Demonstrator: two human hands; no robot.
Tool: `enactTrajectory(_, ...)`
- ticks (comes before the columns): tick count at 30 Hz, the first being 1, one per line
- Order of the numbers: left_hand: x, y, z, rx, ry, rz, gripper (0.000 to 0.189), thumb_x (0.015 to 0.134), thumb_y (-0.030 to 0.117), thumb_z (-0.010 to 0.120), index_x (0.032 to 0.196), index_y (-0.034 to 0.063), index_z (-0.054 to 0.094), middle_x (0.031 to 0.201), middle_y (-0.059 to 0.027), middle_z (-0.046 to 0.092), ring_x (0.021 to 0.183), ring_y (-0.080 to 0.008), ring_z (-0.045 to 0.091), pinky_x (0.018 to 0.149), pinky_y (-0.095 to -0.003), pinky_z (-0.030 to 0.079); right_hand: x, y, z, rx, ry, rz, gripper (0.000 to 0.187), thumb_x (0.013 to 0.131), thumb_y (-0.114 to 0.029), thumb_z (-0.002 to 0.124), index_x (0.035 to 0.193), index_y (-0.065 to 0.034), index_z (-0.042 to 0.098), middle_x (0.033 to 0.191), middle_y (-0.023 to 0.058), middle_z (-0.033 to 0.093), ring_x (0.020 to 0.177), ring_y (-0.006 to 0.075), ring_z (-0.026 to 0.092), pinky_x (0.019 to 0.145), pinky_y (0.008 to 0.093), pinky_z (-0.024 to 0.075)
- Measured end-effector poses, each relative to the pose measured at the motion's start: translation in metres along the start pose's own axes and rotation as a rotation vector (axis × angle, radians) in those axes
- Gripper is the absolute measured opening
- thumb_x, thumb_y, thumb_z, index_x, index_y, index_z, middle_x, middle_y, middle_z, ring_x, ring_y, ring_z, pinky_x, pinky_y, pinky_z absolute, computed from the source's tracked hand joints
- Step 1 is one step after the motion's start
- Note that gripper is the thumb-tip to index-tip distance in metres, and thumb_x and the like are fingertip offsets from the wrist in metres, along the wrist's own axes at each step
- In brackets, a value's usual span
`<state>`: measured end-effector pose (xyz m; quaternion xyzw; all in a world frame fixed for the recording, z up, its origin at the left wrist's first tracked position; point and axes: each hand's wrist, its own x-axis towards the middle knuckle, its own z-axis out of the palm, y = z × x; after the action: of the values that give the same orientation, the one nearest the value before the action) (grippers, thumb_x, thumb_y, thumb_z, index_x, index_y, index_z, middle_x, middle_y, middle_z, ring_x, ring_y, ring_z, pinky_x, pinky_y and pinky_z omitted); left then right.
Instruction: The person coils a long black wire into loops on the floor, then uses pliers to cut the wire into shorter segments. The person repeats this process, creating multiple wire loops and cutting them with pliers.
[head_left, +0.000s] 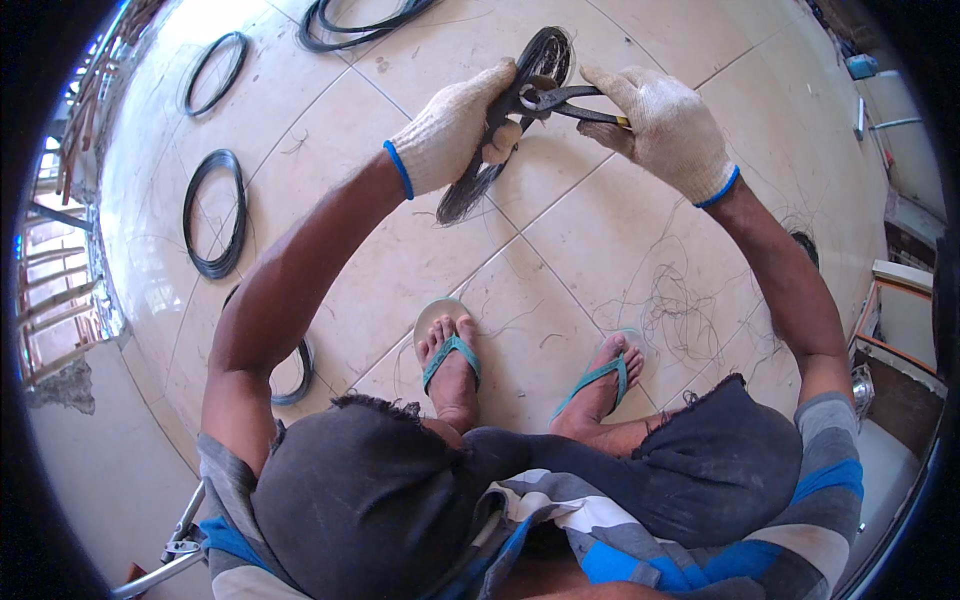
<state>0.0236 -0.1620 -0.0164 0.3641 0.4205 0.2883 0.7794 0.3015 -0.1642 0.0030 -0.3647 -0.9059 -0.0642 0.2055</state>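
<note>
My left hand (454, 127), in a white knit glove with a blue cuff, is closed around a folded bundle of thin dark wire (550, 51). Loose strand ends fan out at the bundle's lower end. In my right hand (667, 116), gloved the same way, are the handles of end-cutting pincers (559, 97). Their rounded jaws point left and lie against the middle of the bundle, close to my left fingers. The two handles stand a little apart. Whether a strand sits between the jaws cannot be made out.
Coils of dark wire lie on the tiled floor (375, 300) to the left: a small coil (241, 58), a thicker coil (238, 217) and one beside my arm (306, 375). Another coil (330, 43) lies at the top. Tangled wire offcuts (679, 307) lie near my sandalled right foot (600, 382).
</note>
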Motion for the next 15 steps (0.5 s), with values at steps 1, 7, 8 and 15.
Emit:
enactTrajectory(1, -0.001, 0.000, 0.000, 0.045, -0.026, 0.011, 0.058, 0.115, 0.054, 0.040, 0.121, 0.0047, 0.070, 0.070, 0.0032, 0.048, 0.059, -0.0054, 0.043, 0.050, -0.0228, 0.038, 0.002, 0.006, 0.001, 0.008, 0.006, -0.020, 0.040, 0.092, -0.029, 0.081, 0.126, -0.0121, 0.071, 0.097, 0.0122, 0.072, 0.084, 0.0320, 0.071, 0.072, 0.0441, 0.0579)
enactTrajectory(7, 0.004, -0.005, 0.007, 0.367, -0.035, 0.107, 0.059, 0.114, 0.057, 0.039, 0.112, 0.0064, 0.068, 0.066, 0.0037, 0.045, 0.056, -0.0064, 0.037, 0.050, -0.0267, 0.033, 0.007, 0.045, 0.036, 0.236, -0.129, -0.011, 0.029, 0.094, -0.036, 0.081, 0.107, -0.0109, 0.075, 0.087, 0.0147, 0.074, 0.078, 0.0339, 0.072, 0.070, 0.0429, 0.0579)
enactTrajectory(8, 0.002, 0.000, 0.007, 0.344, -0.060, 0.105, 0.058, 0.115, 0.057, 0.039, 0.110, 0.0068, 0.068, 0.064, 0.0041, 0.043, 0.055, -0.0065, 0.036, 0.050, -0.0268, 0.032, 0.005, 0.045, 0.043, 0.315, -0.176, 0.045, 0.028, 0.094, -0.035, 0.081, 0.106, -0.0099, 0.075, 0.088, 0.0156, 0.074, 0.079, 0.0348, 0.072, 0.070, 0.0427, 0.0578)
enactTrajectory(15, 0.008, -0.013, -0.014, 0.104, 0.052, 0.133, 0.059, 0.116, 0.053, 0.038, 0.132, 0.0040, 0.067, 0.064, 0.0068, 0.050, 0.047, -0.0034, 0.035, 0.043, -0.0222, 0.030, -0.004, -0.021, 0.042, 0.931, -0.731, 0.788, 0.063, 0.106, -0.065, 0.055, 0.098, -0.0058, 0.075, 0.076, 0.0012, 0.067, 0.062, 0.0156, 0.063, 0.062, 0.0334, 0.0541)
